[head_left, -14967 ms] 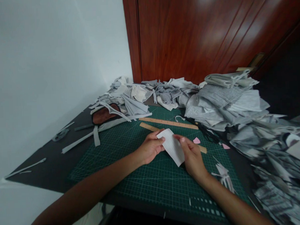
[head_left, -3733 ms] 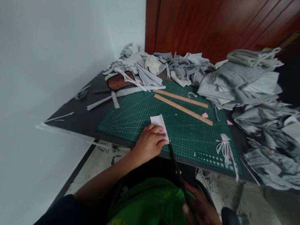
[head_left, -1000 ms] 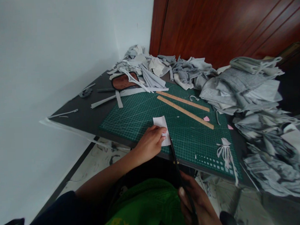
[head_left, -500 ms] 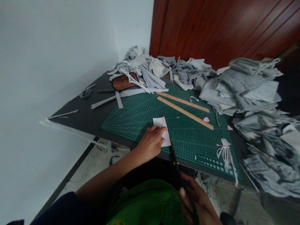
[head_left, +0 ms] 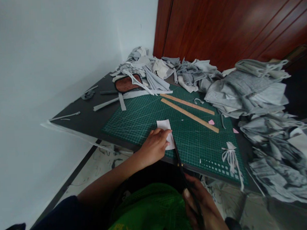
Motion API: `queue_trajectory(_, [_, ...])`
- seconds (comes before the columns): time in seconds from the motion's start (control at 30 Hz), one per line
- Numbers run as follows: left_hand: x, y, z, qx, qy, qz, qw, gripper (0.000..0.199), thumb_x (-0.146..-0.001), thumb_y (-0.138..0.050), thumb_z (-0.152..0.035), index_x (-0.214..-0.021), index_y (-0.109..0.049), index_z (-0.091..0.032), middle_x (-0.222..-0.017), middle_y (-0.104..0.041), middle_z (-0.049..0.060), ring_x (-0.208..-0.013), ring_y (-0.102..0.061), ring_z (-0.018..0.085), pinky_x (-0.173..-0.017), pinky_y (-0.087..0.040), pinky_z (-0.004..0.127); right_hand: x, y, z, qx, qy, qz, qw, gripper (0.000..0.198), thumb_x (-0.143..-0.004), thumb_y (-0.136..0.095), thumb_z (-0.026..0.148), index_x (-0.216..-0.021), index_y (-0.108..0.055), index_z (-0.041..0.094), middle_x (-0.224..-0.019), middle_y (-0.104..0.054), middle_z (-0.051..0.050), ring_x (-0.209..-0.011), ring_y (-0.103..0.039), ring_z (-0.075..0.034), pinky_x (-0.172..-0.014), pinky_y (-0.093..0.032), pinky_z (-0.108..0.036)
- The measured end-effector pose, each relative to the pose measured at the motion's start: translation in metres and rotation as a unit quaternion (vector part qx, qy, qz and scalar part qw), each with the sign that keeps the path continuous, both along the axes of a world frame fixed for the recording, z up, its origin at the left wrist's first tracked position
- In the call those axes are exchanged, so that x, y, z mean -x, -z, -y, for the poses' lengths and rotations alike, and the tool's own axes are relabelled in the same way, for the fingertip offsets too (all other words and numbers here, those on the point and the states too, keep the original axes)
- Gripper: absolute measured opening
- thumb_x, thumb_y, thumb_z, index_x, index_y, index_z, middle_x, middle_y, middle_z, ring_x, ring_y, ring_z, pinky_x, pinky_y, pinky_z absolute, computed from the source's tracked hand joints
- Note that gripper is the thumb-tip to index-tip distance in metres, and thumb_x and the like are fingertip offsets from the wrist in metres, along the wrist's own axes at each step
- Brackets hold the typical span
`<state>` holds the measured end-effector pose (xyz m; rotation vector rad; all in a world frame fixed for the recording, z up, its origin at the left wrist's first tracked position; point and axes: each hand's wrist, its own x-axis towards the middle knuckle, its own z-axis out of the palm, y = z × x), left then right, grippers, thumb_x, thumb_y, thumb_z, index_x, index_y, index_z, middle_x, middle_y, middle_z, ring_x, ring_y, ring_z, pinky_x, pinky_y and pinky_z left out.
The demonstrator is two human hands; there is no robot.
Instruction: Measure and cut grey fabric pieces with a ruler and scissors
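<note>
A small whitish rectangular piece of fabric (head_left: pixel 164 124) lies on the green cutting mat (head_left: pixel 140 112) near its front edge. My left hand (head_left: pixel 155 142) rests on this piece, holding it against the mat with the forefinger and thumb by its right edge. In my right hand (head_left: pixel 203 205) is a pair of long black scissors (head_left: pixel 181 172), its fingers closed around the handles below the table edge. The blades point away from me and run along the right edge of the piece. How far apart the blades are is hard to make out.
Two wooden rulers (head_left: pixel 192 115) lie on the mat beyond my hands. A brown black-edged pad (head_left: pixel 126 84) sits among strips at the back. Heaps of grey and white fabric (head_left: pixel 250 89) line the back and right. White thin strips (head_left: pixel 230 155) and pink scraps (head_left: pixel 211 122) lie to the right.
My right hand and the scissors have shifted very slightly. My left hand and the fabric piece stay in place.
</note>
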<state>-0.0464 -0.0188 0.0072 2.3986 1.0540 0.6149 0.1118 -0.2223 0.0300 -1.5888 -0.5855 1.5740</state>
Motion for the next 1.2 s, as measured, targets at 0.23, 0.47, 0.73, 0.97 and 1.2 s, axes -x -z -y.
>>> queue_trajectory(0.23, [0.0, 0.001, 0.0, 0.001, 0.0, 0.0, 1.0, 0.047, -0.097, -0.053, -0.012, -0.142, -0.046, -0.022, -0.126, -0.064, 0.011, -0.125, -0.055, 0.028, -0.108, -0.042, 0.049, 0.002, 0.0, 0.0, 0.002, 0.018, 0.001, 1.0, 0.079, -0.077, -0.08, 0.069, -0.142, -0.056, 0.032, -0.063, -0.057, 0.007, -0.04, -0.044, -0.01, -0.035, -0.033, -0.02])
queue_trajectory(0.47, [-0.001, -0.002, 0.0, 0.005, 0.004, -0.011, 1.0, 0.045, -0.097, -0.053, -0.013, -0.141, -0.047, -0.019, -0.126, -0.064, 0.012, -0.126, -0.054, 0.029, -0.108, -0.042, 0.048, 0.003, 0.001, 0.0, -0.001, 0.013, 0.011, 1.0, 0.077, -0.08, -0.078, 0.069, -0.144, -0.056, 0.032, -0.065, -0.06, 0.005, -0.039, -0.044, -0.009, -0.035, -0.035, -0.02])
queue_trajectory(0.73, [0.0, 0.0, -0.001, 0.009, 0.007, -0.001, 1.0, 0.046, -0.096, -0.052, -0.013, -0.141, -0.047, -0.021, -0.125, -0.064, 0.011, -0.125, -0.054, 0.029, -0.108, -0.042, 0.049, 0.005, 0.009, 0.002, -0.027, 0.012, 0.002, 1.0, 0.076, -0.083, -0.076, 0.068, -0.143, -0.054, 0.028, -0.059, -0.056, 0.007, -0.038, -0.039, -0.008, -0.035, -0.032, -0.018])
queue_trajectory(0.97, [-0.002, -0.005, 0.001, -0.011, -0.016, -0.035, 0.999, 0.046, -0.095, -0.056, -0.014, -0.139, -0.047, -0.018, -0.121, -0.065, 0.013, -0.12, -0.056, 0.031, -0.103, -0.044, 0.048, 0.0, 0.004, -0.003, -0.017, 0.031, -0.013, 0.999, 0.069, -0.083, -0.077, 0.065, -0.135, -0.054, 0.026, -0.066, -0.054, 0.009, -0.039, -0.039, -0.005, -0.034, -0.03, -0.014])
queue_trajectory(1.2, [-0.001, -0.005, 0.0, -0.012, -0.018, -0.025, 0.999, 0.044, -0.095, -0.057, -0.014, -0.138, -0.049, -0.019, -0.123, -0.065, 0.013, -0.122, -0.056, 0.032, -0.105, -0.043, 0.05, -0.001, 0.003, -0.011, -0.039, 0.006, 0.025, 0.999, 0.067, -0.089, -0.072, 0.064, -0.139, -0.05, 0.026, -0.068, -0.052, 0.009, -0.041, -0.04, -0.005, -0.035, -0.032, -0.014])
